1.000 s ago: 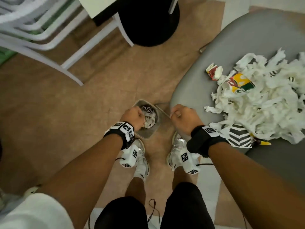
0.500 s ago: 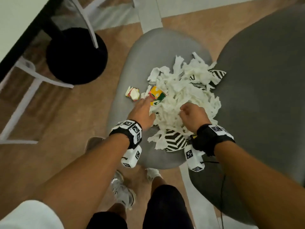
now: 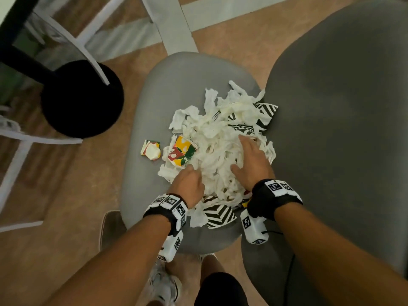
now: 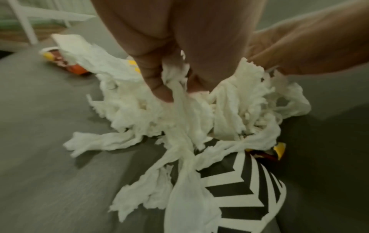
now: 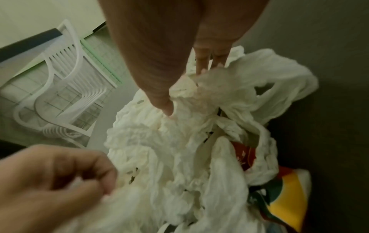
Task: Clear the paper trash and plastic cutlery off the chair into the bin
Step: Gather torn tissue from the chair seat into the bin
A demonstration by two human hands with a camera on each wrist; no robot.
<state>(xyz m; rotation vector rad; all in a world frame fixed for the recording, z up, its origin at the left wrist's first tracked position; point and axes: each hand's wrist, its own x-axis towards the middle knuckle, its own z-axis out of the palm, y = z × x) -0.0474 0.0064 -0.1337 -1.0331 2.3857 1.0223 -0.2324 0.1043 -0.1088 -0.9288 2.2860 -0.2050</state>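
Grey chair seat (image 3: 154, 102) carries a heap of shredded white tissue paper (image 3: 220, 138). Left hand (image 3: 187, 186) sits at the near-left edge of the heap; in the left wrist view its fingers (image 4: 157, 82) are curled into the tissue, pinching a bunch of strips. Right hand (image 3: 251, 164) lies on top of the heap, right of centre, fingers spread and dug into the paper; right wrist view shows its thumb and fingertips (image 5: 165, 104) pressing into the tissue, not yet closed round it.

Crumpled red-yellow-green paper cup (image 3: 182, 152) lies at the heap's left edge, partly under tissue, just beyond the left hand. Smaller scrunched piece of the same print (image 3: 150, 149) lies apart on the bare seat, left of the cup. Black-and-white striped paper (image 3: 218, 214) pokes out at the near edge of the heap between the wrists; more striped paper (image 3: 265, 113) at the far right edge. No cutlery can be made out in the heap.

A second, darker grey chair (image 3: 342, 129) stands just right of the seat. Black round base (image 3: 81, 100) on the wooden floor, left.
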